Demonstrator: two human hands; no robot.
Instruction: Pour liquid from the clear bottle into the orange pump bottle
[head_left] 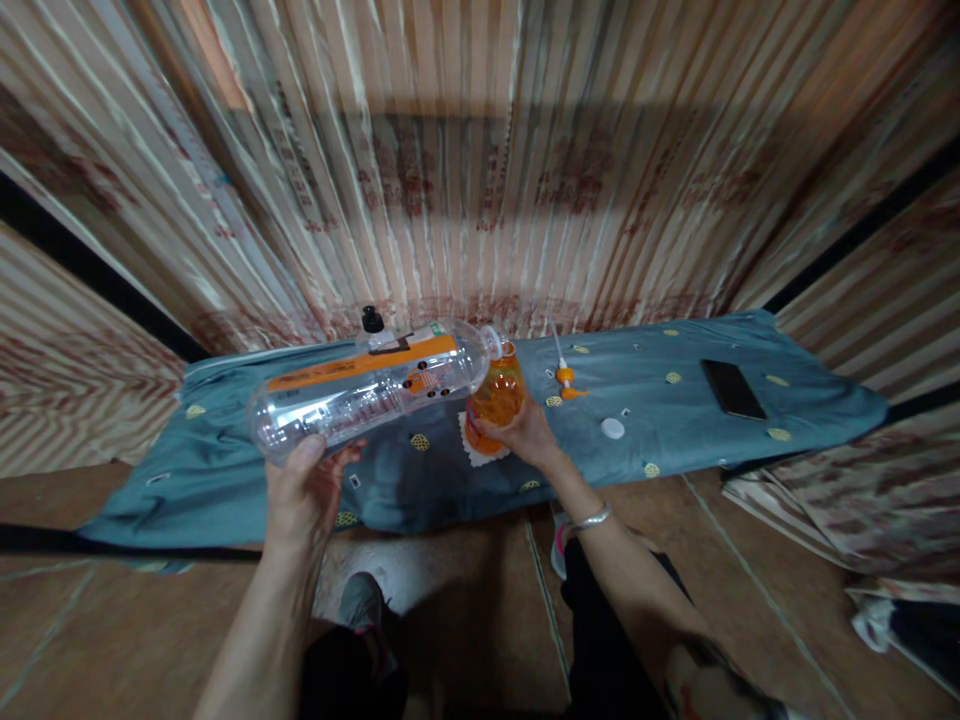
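1. At left, the left hand (pixel 300 485) is grasping a large clear bottle (pixel 367 395) low on its body, with the thumb showing on the near side.
2. The clear bottle is tilting nearly sideways over a teal cloth (pixel 217 440), its base pointing left and its open neck pointing right. An orange label is running along its side.
3. Behind it, on the far side, a black pump top (pixel 372 321) is showing; the rest of that container is mostly hidden.
4. In the middle, an orange bottle (pixel 498 388) is standing over a white scalloped mat (pixel 480 461). The clear bottle's neck is meeting its mouth closely; whether they are touching, I cannot tell.
5. The right hand (pixel 529 432) is wrapping around the orange bottle from the near right, gripping its lower part. A silver bangle (pixel 591 518) is circling that wrist.
6. Right of this, an orange pump head (pixel 566 380) is lying with its tube pointing far.
7. Nearer and further right, a round white disc (pixel 613 428) is resting on the cloth.
8. At far right, a dark flat rectangular object (pixel 733 388) is lying on the cloth.
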